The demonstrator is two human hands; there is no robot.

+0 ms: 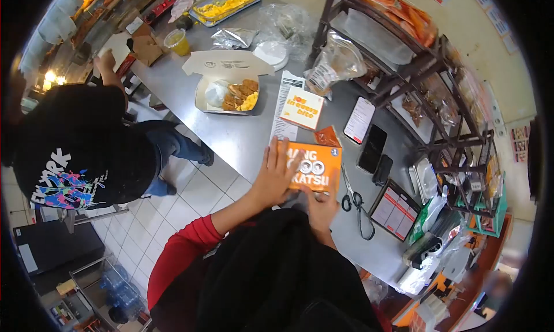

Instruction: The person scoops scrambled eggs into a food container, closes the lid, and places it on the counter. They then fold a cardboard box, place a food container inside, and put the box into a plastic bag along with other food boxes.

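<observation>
An orange printed box lies flat on the steel counter just in front of me. My left hand rests on its left edge with fingers spread over the lid. My right hand presses against the box's near edge, fingers curled. A second, smaller orange-and-white box lies farther along the counter. An open cardboard meal box holding rice and fried pieces sits beyond it.
Black scissors, two phones and a menu card lie to the right. A wire rack of packets lines the right side. Another person in a black printed top stands at left, reaching to a display case. A food tray sits at the far end.
</observation>
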